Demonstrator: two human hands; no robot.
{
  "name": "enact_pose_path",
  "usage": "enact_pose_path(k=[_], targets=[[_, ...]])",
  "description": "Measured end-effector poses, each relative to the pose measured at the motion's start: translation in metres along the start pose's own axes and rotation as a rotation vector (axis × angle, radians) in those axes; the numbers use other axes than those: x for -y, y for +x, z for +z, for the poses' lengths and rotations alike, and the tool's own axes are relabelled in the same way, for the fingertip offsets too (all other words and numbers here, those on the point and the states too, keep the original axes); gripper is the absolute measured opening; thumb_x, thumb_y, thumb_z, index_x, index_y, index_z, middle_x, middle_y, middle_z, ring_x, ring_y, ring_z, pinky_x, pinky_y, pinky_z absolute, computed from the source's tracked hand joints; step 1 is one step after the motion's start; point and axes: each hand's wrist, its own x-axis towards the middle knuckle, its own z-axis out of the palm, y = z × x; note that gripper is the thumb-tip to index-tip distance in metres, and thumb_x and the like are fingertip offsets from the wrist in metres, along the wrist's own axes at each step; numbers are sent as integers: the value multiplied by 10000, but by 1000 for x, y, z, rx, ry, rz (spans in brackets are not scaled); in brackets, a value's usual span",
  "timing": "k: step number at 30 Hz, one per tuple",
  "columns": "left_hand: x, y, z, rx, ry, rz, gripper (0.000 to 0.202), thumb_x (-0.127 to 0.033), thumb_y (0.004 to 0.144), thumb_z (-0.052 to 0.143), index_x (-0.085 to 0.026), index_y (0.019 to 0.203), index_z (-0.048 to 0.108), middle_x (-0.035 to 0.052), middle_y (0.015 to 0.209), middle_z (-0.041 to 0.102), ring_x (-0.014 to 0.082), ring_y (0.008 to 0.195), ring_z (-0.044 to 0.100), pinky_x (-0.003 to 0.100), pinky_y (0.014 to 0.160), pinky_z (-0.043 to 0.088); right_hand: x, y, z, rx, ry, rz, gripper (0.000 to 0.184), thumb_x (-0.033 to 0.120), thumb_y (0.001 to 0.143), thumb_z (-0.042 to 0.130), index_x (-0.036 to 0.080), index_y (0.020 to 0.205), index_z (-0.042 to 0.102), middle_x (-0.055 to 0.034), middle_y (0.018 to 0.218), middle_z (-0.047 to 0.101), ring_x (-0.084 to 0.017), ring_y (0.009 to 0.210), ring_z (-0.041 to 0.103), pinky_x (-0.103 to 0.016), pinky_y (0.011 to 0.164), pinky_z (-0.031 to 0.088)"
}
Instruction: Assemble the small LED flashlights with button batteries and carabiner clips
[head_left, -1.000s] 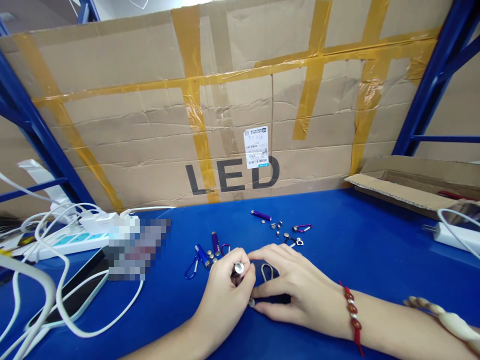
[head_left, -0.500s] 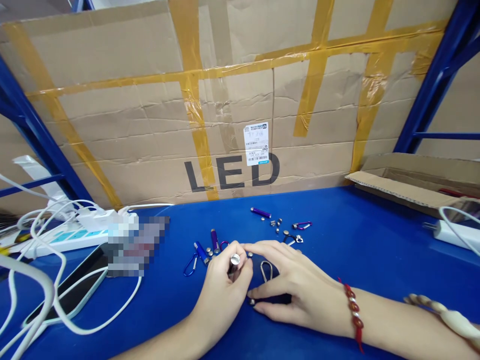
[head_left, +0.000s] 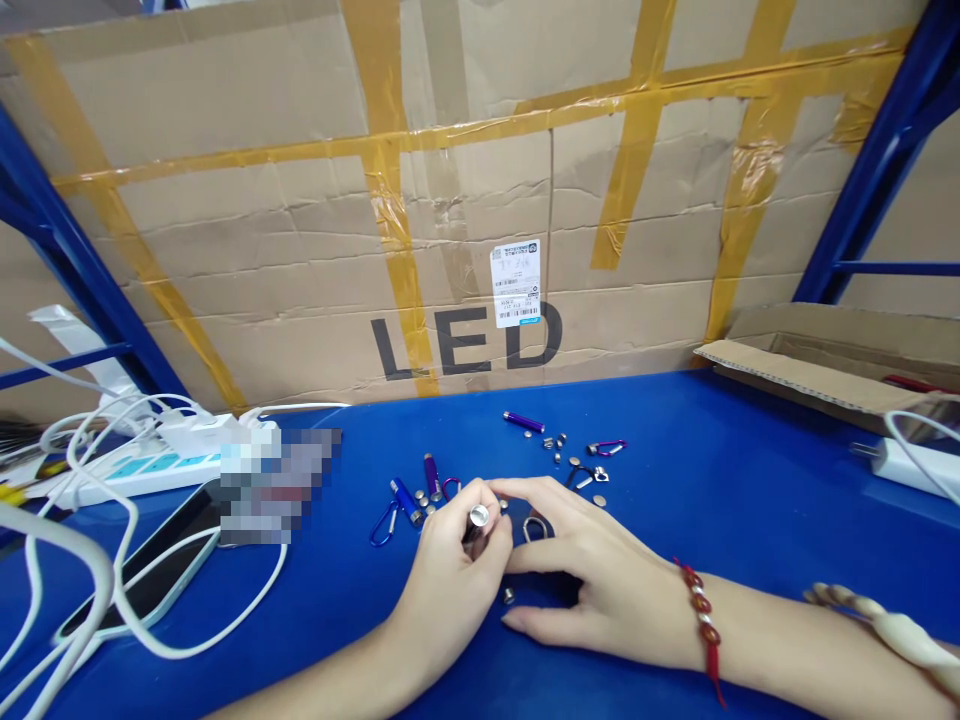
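My left hand (head_left: 442, 575) is closed around a small keychain flashlight tube (head_left: 479, 517), whose round silver end points up toward me. My right hand (head_left: 607, 570) has its thumb and fingers apart, the index fingertip reaching to the left hand near the tube. A tiny silver piece (head_left: 509, 596), perhaps a button cell, lies on the table between the right thumb and fingers. Just behind the right fingers shows a silver carabiner clip (head_left: 535, 526), partly hidden. Left of the hands lie a blue flashlight tube (head_left: 406, 502), a blue carabiner (head_left: 384, 524) and a purple tube (head_left: 432, 476).
Farther back are another purple tube (head_left: 524, 422), several small silver parts (head_left: 555, 445) and a purple carabiner (head_left: 611, 447). A phone (head_left: 150, 560), cables and a power strip (head_left: 142, 465) crowd the left. An open carton (head_left: 810, 370) stands at right, before a large cardboard wall (head_left: 285, 270).
My right thumb and finger have spread apart, leaving the tiny silver piece on the table between them. My left hand still holds the tube. The view has shifted slightly.
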Motion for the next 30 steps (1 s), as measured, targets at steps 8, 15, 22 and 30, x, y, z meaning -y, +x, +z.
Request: enact_pose_path(k=[8, 15, 22, 30], targets=[[0, 0, 0, 17, -2, -18, 260, -226, 819, 415, -218, 609, 261, -72, 580, 270, 107, 529, 283, 230, 501, 262, -4, 0, 0, -4, 28, 92, 105, 315, 781, 660, 268, 853, 719, -40, 1286, 470, -199, 1147, 460, -340, 965, 398], [-3, -1, -2, 43, -25, -51, 237, -229, 827, 417, -218, 638, 276, -70, 608, 302, 107, 554, 304, 219, 522, 287, -14, -2, 0, -82, 19, 245, 132, 370, 654, 760, 245, 667, 720, -52, 1096, 582, -230, 1001, 545, -363, 818, 476], [-5, -4, -1, 92, 40, -48, 217, -204, 817, 418, -227, 660, 270, -75, 598, 294, 102, 527, 286, 204, 485, 266, -13, 1, -9, -496, 73, 184, 50, 252, 712, 728, 210, 693, 709, -42, 868, 571, -166, 819, 578, -306, 753, 492], [-1, -9, 1, 298, 228, 51, 92, -161, 784, 464, -221, 758, 400, -58, 632, 439, 102, 522, 390, 205, 494, 298, 1, -2, -10, -532, 23, -128, 57, 186, 779, 667, 180, 802, 719, -55, 826, 583, -138, 764, 552, -256, 661, 501]])
